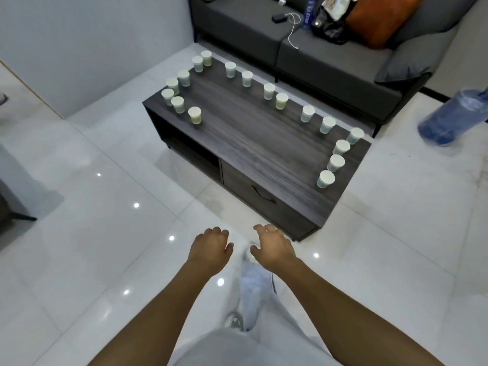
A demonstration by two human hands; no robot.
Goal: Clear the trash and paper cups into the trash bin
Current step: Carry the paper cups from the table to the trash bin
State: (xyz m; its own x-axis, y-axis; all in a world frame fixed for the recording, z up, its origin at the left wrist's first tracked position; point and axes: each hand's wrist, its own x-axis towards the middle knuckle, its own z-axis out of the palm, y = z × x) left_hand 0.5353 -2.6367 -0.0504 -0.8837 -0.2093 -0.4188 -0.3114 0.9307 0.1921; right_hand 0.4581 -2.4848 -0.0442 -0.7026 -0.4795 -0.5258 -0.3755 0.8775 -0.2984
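Several white paper cups stand along the left, back and right edges of a dark wooden coffee table (245,143). The nearest cup (325,179) is at the table's right front corner; another cup (195,115) stands alone near the left front. My left hand (210,248) and my right hand (274,247) hover over the white floor in front of the table, both empty with fingers loosely spread. Neither hand touches a cup. No trash bin is in sight.
A dark grey sofa (330,62) stands behind the table with a cable, a bottle, bags and an orange cushion on it. A large blue water jug (454,118) lies on the floor at the right. My legs and shoes show below my hands.
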